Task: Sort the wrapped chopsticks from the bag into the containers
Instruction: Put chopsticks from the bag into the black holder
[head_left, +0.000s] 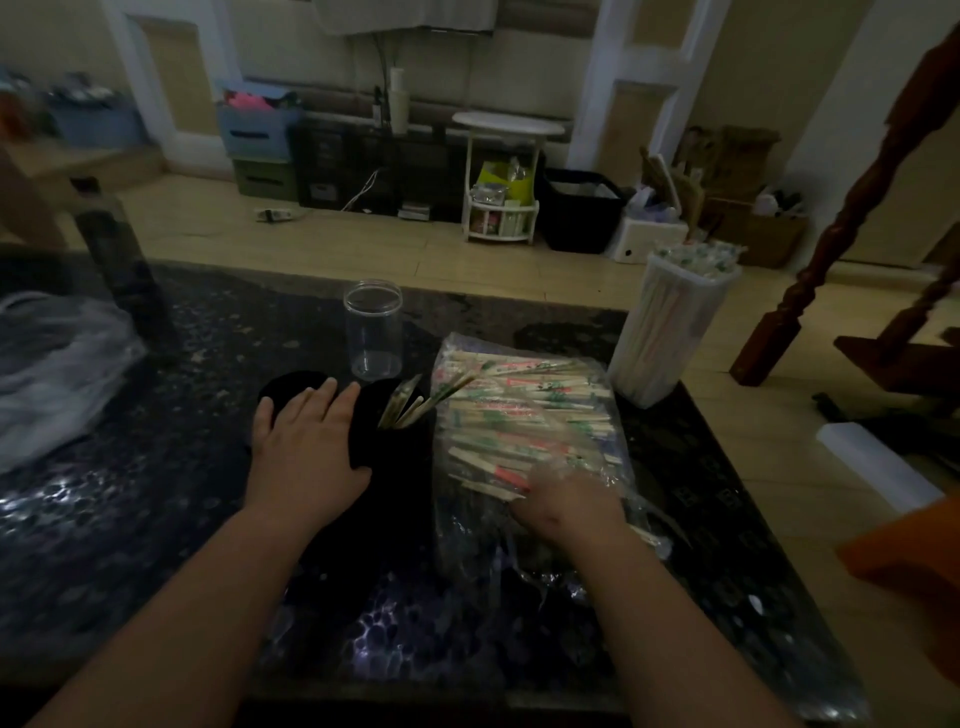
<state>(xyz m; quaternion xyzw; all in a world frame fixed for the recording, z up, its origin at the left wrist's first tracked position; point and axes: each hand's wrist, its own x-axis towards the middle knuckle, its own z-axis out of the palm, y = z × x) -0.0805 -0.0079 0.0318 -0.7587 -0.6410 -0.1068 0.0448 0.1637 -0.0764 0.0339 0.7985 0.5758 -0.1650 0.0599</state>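
Note:
A clear plastic bag (524, 415) full of wrapped chopsticks lies on the dark table right of centre. My right hand (566, 506) reaches into its near end, fingers hidden under the plastic among the chopsticks. My left hand (306, 436) rests flat with straight fingers on a black container (395, 457), which has a few wrapped chopsticks (415, 402) sticking out. A clear empty jar (373, 328) stands behind the black container. At the table's right edge stands a tall white container (670, 327) packed with wrapped chopsticks.
A crumpled clear plastic bag (57, 374) lies at the table's left. A dark chair leg (119, 260) stands beyond the far left edge. A wooden turned post (852, 208) rises at the right. An orange cloth (914, 561) shows at the right edge.

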